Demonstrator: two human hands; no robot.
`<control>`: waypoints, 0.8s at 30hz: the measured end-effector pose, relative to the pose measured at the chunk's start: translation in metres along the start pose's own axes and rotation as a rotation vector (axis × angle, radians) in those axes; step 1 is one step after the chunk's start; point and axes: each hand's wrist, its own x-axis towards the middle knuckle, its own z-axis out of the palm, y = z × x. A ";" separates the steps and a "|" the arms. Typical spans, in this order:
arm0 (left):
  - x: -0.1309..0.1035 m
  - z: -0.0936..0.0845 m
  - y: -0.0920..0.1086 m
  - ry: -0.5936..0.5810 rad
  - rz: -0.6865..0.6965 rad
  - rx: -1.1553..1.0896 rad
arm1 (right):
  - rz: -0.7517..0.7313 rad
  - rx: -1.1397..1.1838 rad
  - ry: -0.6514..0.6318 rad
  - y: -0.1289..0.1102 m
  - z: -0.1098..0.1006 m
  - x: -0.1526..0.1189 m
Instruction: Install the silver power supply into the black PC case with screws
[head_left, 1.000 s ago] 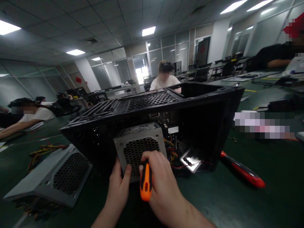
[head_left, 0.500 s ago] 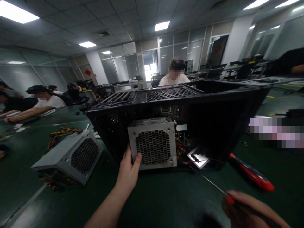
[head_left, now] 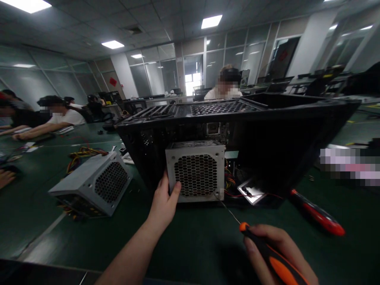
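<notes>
A grey power supply (head_left: 196, 174) with a honeycomb grille stands at the open side of a black computer case (head_left: 291, 114). My left hand (head_left: 163, 200) grips its lower left edge, thumb on the front face. My right hand (head_left: 276, 249) is closed around an orange and black screwdriver (head_left: 282, 269), whose thin shaft points up and left. The tip of that shaft is at the lower right corner of the power supply's face. Coloured wires and a shiny metal plate (head_left: 251, 191) lie inside the case.
A second power supply (head_left: 80, 182) with bundled cables lies on the green table (head_left: 190, 245) at the left. A red and black screwdriver (head_left: 319, 213) lies at the right. People sit beyond the case and at the far left.
My right hand has moved left and the screwdriver's tip has come to the corner of the power supply. My left hand keeps its grip. The view has shifted slightly.
</notes>
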 end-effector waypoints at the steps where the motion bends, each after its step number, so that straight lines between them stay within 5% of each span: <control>1: 0.000 0.000 0.000 -0.003 -0.008 -0.003 | -0.029 -0.005 -0.015 -0.002 0.001 0.002; 13: -0.001 -0.001 0.000 -0.006 -0.011 0.052 | -0.198 -0.021 -0.087 -0.006 0.001 0.011; 24: -0.001 0.000 -0.003 0.004 -0.003 0.070 | -0.214 0.132 -0.331 -0.039 0.007 0.045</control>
